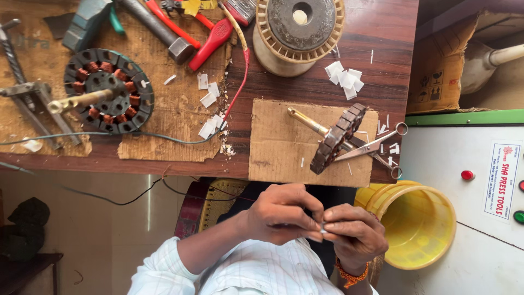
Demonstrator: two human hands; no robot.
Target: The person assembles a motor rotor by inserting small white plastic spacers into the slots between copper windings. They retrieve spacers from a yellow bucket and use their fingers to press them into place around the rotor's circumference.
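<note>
My left hand (281,214) and my right hand (355,236) meet close to my body, below the table's front edge. Together their fingertips pinch a small white paper slip (323,229), mostly hidden by the fingers. Just beyond them, on a cardboard sheet (278,150), an unwound dark stator core (334,141) on a brass-coloured shaft lies tilted. A pair of scissors (376,147) rests against it on the right. A small heap of white paper slips (345,79) lies farther back.
A stator wound with copper coils (109,90) sits at the left on worn cardboard, beside more paper slips (210,104). A large wire spool (297,30), a hammer (164,33) and red-handled pliers (210,41) lie at the back. A yellow bucket (423,224) and a white machine (464,207) stand to the right.
</note>
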